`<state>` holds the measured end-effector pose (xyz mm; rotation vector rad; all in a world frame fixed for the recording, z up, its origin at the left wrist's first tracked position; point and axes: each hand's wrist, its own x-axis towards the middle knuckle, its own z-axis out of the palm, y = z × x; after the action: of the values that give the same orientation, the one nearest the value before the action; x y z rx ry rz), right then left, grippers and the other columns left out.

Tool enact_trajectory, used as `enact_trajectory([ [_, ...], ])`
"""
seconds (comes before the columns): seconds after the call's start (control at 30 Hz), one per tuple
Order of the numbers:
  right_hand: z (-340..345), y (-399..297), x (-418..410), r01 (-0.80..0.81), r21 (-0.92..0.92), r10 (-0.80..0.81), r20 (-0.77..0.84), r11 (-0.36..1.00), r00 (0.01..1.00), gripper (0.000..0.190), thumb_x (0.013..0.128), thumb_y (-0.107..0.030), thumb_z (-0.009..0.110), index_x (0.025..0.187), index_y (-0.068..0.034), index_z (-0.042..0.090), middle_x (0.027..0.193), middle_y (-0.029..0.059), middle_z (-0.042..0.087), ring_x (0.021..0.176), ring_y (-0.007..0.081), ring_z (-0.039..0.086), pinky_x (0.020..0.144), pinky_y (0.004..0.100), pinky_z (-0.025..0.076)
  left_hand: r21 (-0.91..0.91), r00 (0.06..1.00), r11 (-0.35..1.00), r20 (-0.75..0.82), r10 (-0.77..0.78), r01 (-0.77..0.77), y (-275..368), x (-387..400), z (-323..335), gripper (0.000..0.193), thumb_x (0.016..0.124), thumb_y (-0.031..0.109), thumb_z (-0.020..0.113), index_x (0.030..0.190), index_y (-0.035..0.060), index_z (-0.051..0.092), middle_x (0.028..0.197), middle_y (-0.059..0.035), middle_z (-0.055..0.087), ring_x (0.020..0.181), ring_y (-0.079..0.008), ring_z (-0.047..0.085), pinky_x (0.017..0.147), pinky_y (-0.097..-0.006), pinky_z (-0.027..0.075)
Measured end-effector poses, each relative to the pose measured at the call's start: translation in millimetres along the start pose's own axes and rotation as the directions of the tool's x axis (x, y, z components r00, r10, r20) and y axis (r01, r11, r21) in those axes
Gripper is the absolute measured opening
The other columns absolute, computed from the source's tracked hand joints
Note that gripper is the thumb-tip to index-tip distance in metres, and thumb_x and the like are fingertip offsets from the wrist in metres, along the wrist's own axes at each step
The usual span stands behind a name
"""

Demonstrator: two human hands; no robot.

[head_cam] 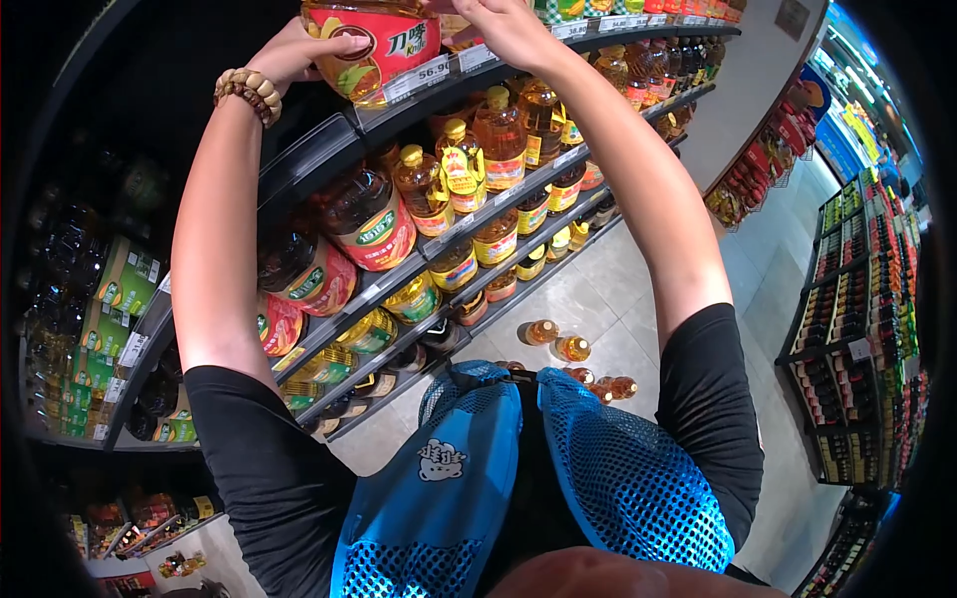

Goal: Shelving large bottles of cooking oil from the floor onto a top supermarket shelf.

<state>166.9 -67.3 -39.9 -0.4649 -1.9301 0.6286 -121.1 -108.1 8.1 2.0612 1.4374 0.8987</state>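
Note:
A large cooking oil bottle with a red label [374, 48] stands at the top shelf's edge, partly cut off by the picture's upper rim. My left hand [299, 48] lies against its left side, thumb across the label, below which a beaded bracelet [248, 96] circles the wrist. Right of the bottle, my right hand [501, 26] reaches over the shelf edge; its fingertips run up to the picture's rim, so whether they grip anything is hidden. A price tag [416, 78] sits in front of the bottle's lower part.
Lower shelves hold big oil bottles [374, 224] and smaller yellow-capped ones [422, 187]. Several small oil bottles [573, 348] stand on the tiled floor [598, 284] near my body. Green-labelled packs [123, 276] fill a shelf at left. Another stocked rack [860, 336] stands across the aisle at right.

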Motion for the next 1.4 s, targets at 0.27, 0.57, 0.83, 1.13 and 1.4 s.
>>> enact_trajectory([
  [0.27,0,7,-10,0.167,-0.145,-0.171,-0.014,0.975,0.985,0.038,0.107,-0.033,0.042,0.123,-0.005,0.062,0.109,0.0062,0.067,0.098,0.0171,0.062,0.083,0.0326,0.052,-0.028,0.998,1.000,0.054,0.011,-0.010,-7,3,-2,0.073,0.078,0.050,0.079,0.134,0.0120,0.052,0.125,-0.0044,0.063,0.119,-0.0185,0.055,0.099,-0.0417,0.044],
  [0.57,-56,-13,-184,-0.038,-0.375,0.080,0.097,0.926,0.992,0.034,0.105,-0.027,0.044,0.124,-0.003,0.059,0.116,0.0166,0.066,0.112,0.0296,0.062,0.097,0.0385,0.047,0.286,0.855,0.955,-0.474,0.210,-0.076,36,-52,31,0.085,0.074,0.038,0.086,0.135,-0.0076,0.048,0.135,-0.0204,0.054,0.122,-0.0251,0.054,0.102,-0.0305,0.041],
  [0.83,-135,78,-555,-0.631,-0.267,0.584,-0.240,0.729,0.775,0.030,0.102,-0.030,0.054,0.112,-0.004,0.065,0.092,0.0045,0.070,0.076,0.0133,0.066,0.070,0.0295,0.054,-0.133,0.943,0.958,0.187,0.275,-0.253,45,-252,255,0.044,0.093,0.002,0.061,0.134,0.0005,0.043,0.115,-0.0181,0.064,0.105,-0.0275,0.066,0.099,-0.0382,0.051],
  [1.13,26,78,-954,-0.994,-0.107,0.991,-0.136,-0.024,-0.009,0.022,0.096,-0.023,0.058,0.099,-0.003,0.066,0.076,0.0077,0.067,0.066,0.0154,0.065,0.064,0.0332,0.054,0.078,0.364,0.508,0.605,-0.708,0.858,-212,-505,503,0.038,0.095,0.012,0.062,0.130,0.0021,0.053,0.111,-0.0118,0.067,0.091,-0.0189,0.069,0.070,-0.0299,0.056],
  [1.4,113,110,-985,-0.984,-0.139,0.990,-0.099,-0.110,-0.097,0.024,0.088,-0.018,0.061,0.108,-0.004,0.063,0.096,0.0231,0.069,0.098,0.0403,0.066,0.086,0.0494,0.051,0.391,0.062,0.299,0.517,-0.854,0.871,-281,-574,596,0.031,0.091,0.013,0.063,0.121,0.0036,0.061,0.105,-0.0123,0.071,0.092,-0.0191,0.070,0.075,-0.0319,0.057],
])
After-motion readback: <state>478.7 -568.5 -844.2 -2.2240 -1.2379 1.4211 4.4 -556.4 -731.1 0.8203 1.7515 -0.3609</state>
